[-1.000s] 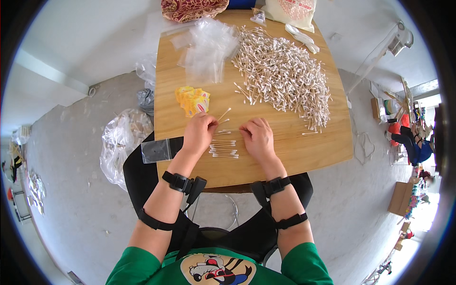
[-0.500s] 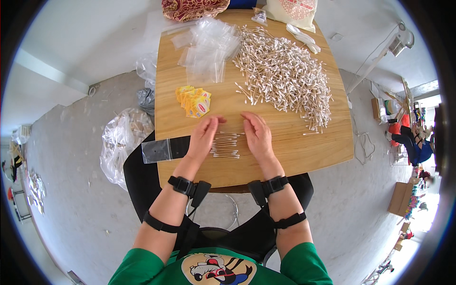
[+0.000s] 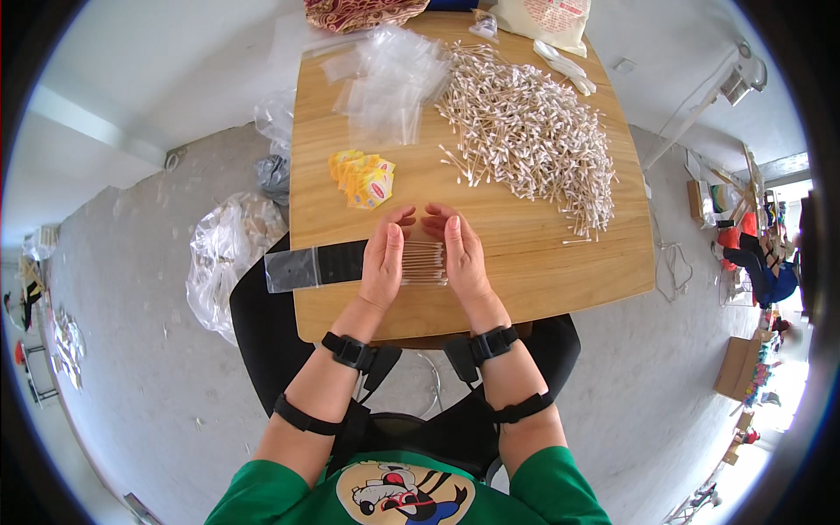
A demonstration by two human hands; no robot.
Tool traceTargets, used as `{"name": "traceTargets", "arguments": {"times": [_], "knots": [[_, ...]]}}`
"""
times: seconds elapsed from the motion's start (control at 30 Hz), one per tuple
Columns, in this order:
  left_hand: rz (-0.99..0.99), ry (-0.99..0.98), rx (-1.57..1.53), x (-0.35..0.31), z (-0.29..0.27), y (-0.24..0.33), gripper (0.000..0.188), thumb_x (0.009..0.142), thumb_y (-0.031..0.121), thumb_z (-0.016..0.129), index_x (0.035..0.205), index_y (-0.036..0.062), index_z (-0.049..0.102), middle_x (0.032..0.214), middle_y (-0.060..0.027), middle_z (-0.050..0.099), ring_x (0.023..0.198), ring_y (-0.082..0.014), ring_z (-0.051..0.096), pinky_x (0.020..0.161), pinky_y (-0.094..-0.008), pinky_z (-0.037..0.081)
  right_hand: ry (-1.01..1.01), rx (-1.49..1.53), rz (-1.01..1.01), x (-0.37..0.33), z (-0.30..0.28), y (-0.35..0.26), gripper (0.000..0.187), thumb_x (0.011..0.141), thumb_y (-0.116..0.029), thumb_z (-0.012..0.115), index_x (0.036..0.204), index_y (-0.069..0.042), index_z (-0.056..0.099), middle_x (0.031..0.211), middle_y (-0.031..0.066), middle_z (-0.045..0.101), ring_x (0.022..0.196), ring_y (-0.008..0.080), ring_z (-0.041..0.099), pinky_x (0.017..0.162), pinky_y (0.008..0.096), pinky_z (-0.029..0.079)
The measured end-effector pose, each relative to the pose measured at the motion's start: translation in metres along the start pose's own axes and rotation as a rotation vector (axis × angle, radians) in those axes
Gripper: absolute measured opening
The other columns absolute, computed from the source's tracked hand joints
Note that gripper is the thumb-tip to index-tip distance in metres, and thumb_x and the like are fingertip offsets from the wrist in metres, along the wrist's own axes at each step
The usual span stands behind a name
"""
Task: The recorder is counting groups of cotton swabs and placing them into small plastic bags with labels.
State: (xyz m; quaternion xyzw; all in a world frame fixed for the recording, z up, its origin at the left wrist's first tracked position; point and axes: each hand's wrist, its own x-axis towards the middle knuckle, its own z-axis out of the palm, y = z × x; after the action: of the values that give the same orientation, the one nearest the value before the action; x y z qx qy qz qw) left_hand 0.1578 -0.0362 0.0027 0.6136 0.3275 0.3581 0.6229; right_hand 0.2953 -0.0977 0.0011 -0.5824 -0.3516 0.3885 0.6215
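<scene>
Between my two hands a row of cotton swabs (image 3: 424, 262) lies side by side on the wooden table near its front edge. My left hand (image 3: 385, 258) stands on edge at the left ends of the row, palm inward and fingers stretched. On the opposite side, my right hand (image 3: 458, 255) faces it, fingers extended along the right ends. Neither hand grips anything. Left of my left hand, a black strip (image 3: 341, 262) lies on the table, with a clear plastic bag (image 3: 291, 269) at its left end reaching over the table's edge.
A large heap of cotton swabs (image 3: 534, 131) covers the right back of the table. Clear bags (image 3: 385, 83) are piled at the back left, with yellow packets (image 3: 361, 179) in front. A white glove (image 3: 564, 66) and a cloth bag (image 3: 547, 19) are at the far edge.
Both hands have moved inward, the right one more, closing on the ends of the swab row. The swabs now lie closer together and more even.
</scene>
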Motion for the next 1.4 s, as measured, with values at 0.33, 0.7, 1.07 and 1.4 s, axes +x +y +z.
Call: {"name": "traceTargets", "arguments": {"times": [0.33,0.7,1.07,1.4], "knots": [[-0.005,0.145,-0.166,-0.029,0.011,-0.008,0.062,0.109,0.048,0.033,0.144,-0.0015,0.048,0.143,-0.0137,0.052,0.134,-0.0231,0.045,0.116,-0.0357,0.031,0.038,-0.312,-0.138,-0.035,0.007,-0.011,0.054,0.111,-0.040,0.030,0.134,0.002,0.056,0.127,0.0135,0.063,0.121,0.0243,0.056,0.106,0.0341,0.040],[-0.032,0.203,-0.133,-0.027,0.012,-0.007,0.059,0.109,0.046,0.035,0.144,0.0004,0.049,0.144,-0.0154,0.052,0.136,-0.0268,0.046,0.116,-0.0371,0.031,0.167,-0.115,-0.086,-0.040,0.021,-0.003,0.048,0.111,-0.035,0.033,0.132,0.002,0.055,0.131,0.0147,0.061,0.125,0.0242,0.054,0.108,0.0337,0.038],[0.244,-0.072,1.191,-0.046,-0.003,-0.005,0.058,0.101,0.028,0.051,0.154,0.0070,0.037,0.162,-0.0131,0.032,0.149,-0.0307,0.031,0.121,-0.0484,0.025,0.058,-0.664,-0.348,-0.072,-0.027,-0.019,0.017,0.093,-0.010,0.063,0.081,-0.004,0.074,0.083,0.0087,0.066,0.076,0.0279,0.058,0.070,0.0375,0.049],[0.237,-0.078,1.279,-0.046,-0.001,-0.007,0.056,0.101,0.029,0.051,0.152,0.0072,0.040,0.161,-0.0102,0.033,0.149,-0.0262,0.032,0.121,-0.0466,0.025,0.076,-0.734,-0.390,-0.071,-0.025,-0.017,0.015,0.091,-0.009,0.065,0.080,-0.005,0.074,0.081,0.0080,0.066,0.074,0.0283,0.059,0.068,0.0378,0.049]]}}
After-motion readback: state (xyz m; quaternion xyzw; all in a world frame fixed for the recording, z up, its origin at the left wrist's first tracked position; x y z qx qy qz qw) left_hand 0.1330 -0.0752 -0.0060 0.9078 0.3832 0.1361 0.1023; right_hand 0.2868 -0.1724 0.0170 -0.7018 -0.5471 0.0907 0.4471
